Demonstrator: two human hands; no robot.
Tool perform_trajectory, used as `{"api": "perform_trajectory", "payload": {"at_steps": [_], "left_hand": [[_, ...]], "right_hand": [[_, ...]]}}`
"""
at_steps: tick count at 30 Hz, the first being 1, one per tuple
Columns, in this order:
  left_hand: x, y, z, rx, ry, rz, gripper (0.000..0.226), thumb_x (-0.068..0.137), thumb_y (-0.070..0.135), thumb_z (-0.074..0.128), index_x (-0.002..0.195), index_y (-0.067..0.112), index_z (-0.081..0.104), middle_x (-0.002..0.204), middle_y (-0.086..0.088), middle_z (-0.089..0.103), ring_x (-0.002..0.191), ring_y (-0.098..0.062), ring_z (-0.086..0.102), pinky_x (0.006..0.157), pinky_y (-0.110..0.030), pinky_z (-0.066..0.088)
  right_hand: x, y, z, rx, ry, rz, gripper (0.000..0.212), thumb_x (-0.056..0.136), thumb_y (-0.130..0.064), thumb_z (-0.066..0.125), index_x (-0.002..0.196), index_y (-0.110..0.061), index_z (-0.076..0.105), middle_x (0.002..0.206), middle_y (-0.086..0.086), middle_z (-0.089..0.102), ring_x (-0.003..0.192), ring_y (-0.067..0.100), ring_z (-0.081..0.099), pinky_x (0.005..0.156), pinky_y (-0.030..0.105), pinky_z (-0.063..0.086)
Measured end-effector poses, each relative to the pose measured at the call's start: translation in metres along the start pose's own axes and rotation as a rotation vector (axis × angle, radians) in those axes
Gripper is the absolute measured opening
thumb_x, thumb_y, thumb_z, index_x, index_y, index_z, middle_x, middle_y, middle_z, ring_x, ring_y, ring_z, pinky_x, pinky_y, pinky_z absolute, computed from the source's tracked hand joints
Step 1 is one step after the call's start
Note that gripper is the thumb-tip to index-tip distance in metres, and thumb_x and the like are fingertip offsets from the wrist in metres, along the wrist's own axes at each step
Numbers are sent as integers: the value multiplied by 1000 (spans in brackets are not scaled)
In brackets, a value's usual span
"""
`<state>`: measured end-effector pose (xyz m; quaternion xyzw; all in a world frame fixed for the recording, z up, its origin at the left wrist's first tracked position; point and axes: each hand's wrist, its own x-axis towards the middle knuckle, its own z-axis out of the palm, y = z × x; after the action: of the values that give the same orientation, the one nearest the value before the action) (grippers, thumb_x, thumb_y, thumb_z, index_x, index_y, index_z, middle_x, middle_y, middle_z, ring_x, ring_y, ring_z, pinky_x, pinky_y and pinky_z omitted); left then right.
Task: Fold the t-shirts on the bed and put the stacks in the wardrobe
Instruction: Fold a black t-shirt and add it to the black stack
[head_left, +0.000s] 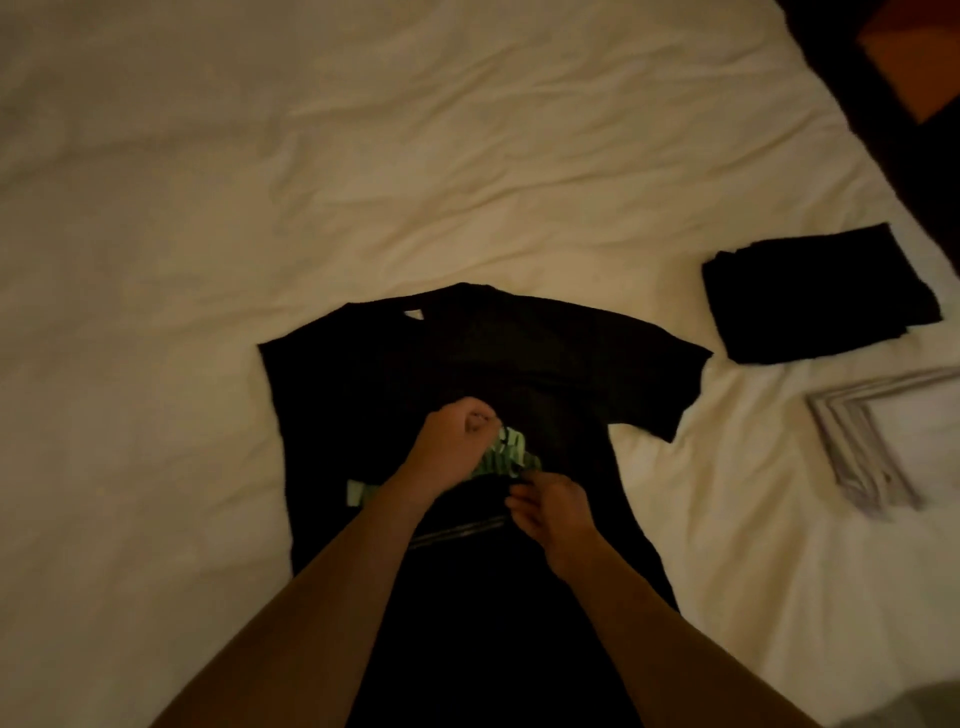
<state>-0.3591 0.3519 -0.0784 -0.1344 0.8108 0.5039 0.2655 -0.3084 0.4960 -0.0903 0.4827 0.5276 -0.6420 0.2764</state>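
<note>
On the bed (363, 156), under our chin, we see one black shirt (519, 353) lying flat with its neck away from us. It has green letters (511, 454) on its front, but our hands cover most of them and the picture is dim, so we cannot read any word. A small white tag (414, 315) shows at the neck, too tiny to read.

Our left hand (452, 447) is closed in a fist on the cloth by the letters. Our right hand (550, 512) pinches the cloth with its fingertips just beside them. Both arms are bare.

The bed has a cream sheet full of wrinkles, and the light is low and yellow. At the top right we see a dark edge, maybe wood.

To the right of the shirt lies one dark folded pile (821, 293), close to the sleeve but not touching it. Nearer to us is one white pile (883, 431), blurry, so we cannot count what is in it.
</note>
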Motion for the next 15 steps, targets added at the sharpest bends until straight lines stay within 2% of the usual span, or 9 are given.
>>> {"api": "perform_trajectory", "payload": {"at_steps": [2,4,5,7,9,11,13,15], "left_hand": [[11,17,18,60,-10,-9,18,99,37,55,108,25,64,98,4,65,85,-11,64,61,-17,46],[22,38,38,111,-49,5,17,100,35,53,109,24,63,100,3,65,87,-11,64,61,-15,45],[29,48,47,122,-72,14,16,101,34,53,110,24,62,102,3,64,88,-12,63,62,-16,45],[49,67,66,159,-91,60,15,101,34,52,110,26,61,102,5,64,86,-9,62,63,-16,46],[71,86,85,239,-78,138,19,101,33,53,116,24,60,102,6,61,87,-10,60,68,-18,47],[96,101,105,380,-35,269,30,99,31,55,127,20,56,115,2,57,104,-17,58,81,-27,49],[121,117,126,608,-5,419,42,99,33,55,138,19,49,133,-2,49,123,-24,45,95,-37,44],[145,132,146,849,-31,545,55,96,39,56,146,21,41,143,-4,43,132,-28,36,104,-42,35]], "right_hand": [[12,-23,-32,-5,65,-86,13,102,-16,47,101,-9,58,83,9,62,69,18,61,60,25,50],[30,-47,-70,21,165,-160,12,101,-16,50,103,-6,57,85,9,62,70,20,61,64,29,52],[40,-58,-87,31,234,-194,18,99,-19,53,108,-4,58,89,10,63,74,22,63,70,34,55],[61,-80,-118,-16,398,-230,42,93,-31,63,119,0,54,102,13,64,91,30,64,86,45,55],[78,-96,-141,-82,490,-186,63,85,-45,69,124,1,49,112,15,58,100,34,59,92,48,53],[92,-107,-152,-85,429,-137,68,79,-52,74,117,1,54,99,14,55,86,31,57,77,42,54],[102,-114,-157,-59,345,-119,50,79,-45,77,92,0,60,79,11,56,67,24,54,58,34,48],[108,-115,-158,-38,281,-108,33,85,-30,75,75,-2,61,69,10,58,55,19,51,51,30,43]]}}
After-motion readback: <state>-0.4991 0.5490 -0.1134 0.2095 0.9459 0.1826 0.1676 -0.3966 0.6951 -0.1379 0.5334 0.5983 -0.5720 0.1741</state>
